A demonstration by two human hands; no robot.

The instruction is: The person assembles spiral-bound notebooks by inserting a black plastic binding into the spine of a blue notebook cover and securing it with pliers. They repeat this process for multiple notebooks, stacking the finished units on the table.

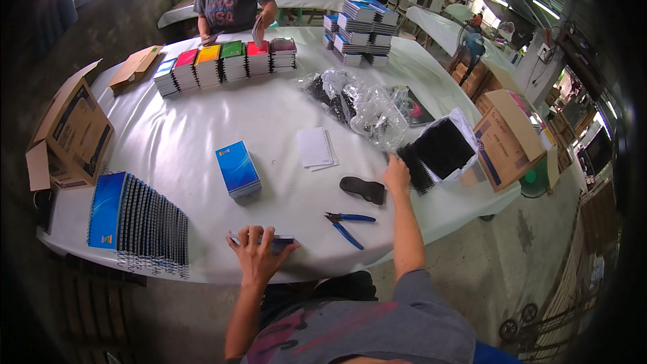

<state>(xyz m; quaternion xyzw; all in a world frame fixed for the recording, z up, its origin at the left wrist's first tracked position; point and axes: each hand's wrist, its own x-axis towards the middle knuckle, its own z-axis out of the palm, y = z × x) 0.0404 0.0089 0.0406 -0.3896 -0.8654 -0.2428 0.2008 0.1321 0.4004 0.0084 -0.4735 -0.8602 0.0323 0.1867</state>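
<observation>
Your left hand (pixel 257 251) clamped on notebook (pixel 282 241) at near edge of table (pixel 202 195). Looks light, fairly stiff, covers likely slick; grip across both covers. Blue-handled cutters (pixel 356 218) right of it. Your right hand (pixel 397 172) at black coils (pixel 418 170); can't tell if fingers pinch one. Coils likely light, springy, tangle-prone; take by end. Blue notebook stack (pixel 239 167) beyond left hand.

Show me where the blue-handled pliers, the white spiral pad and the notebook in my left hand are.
Blue-handled pliers (pixel 357 217): head view, on the upper handle.
White spiral pad (pixel 313 147): head view, middle of the top page.
Held notebook (pixel 284 238): head view, on its exposed right end.
</observation>
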